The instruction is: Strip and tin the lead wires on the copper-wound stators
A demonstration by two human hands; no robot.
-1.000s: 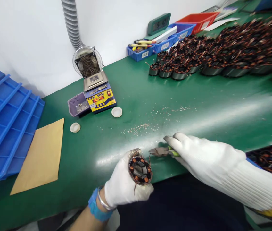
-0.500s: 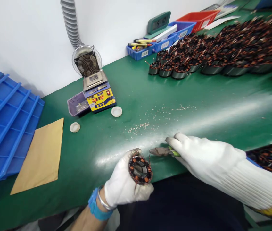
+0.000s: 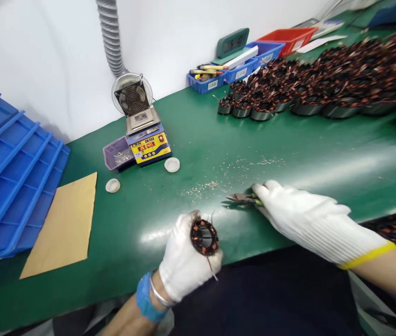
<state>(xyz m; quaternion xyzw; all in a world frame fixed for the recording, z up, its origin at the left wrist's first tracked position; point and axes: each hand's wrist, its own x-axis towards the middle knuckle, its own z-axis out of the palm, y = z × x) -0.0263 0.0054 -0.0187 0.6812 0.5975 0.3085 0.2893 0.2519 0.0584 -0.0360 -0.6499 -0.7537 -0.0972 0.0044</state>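
My left hand (image 3: 185, 259), in a white glove, is closed around a motor stator (image 3: 194, 239) with copper windings. The stator's open centre faces up toward me, and loose wire ends stick out at its top and bottom. In my right hand (image 3: 288, 212), also gloved, is a pair of cutting pliers (image 3: 241, 199) with green handles. Their jaws point left, low over the green table and apart from the stator; the jaws look slightly parted. Most of the handles is hidden by my fingers. Small copper clippings (image 3: 203, 189) lie scattered beyond both hands.
Many wound stators (image 3: 309, 93) crowd the back right. A yellow and blue solder pot (image 3: 151, 145) stands at the back left beside a purple tray (image 3: 117, 154). Two white caps (image 3: 172, 164), a brown envelope (image 3: 63, 224), blue crates (image 3: 12, 177) and small blue bins (image 3: 206, 84) are around.
My right hand has moved the pliers away from the stator, farther onto the table. My left hand has turned the stator slightly, and a wire end now hangs out below it.
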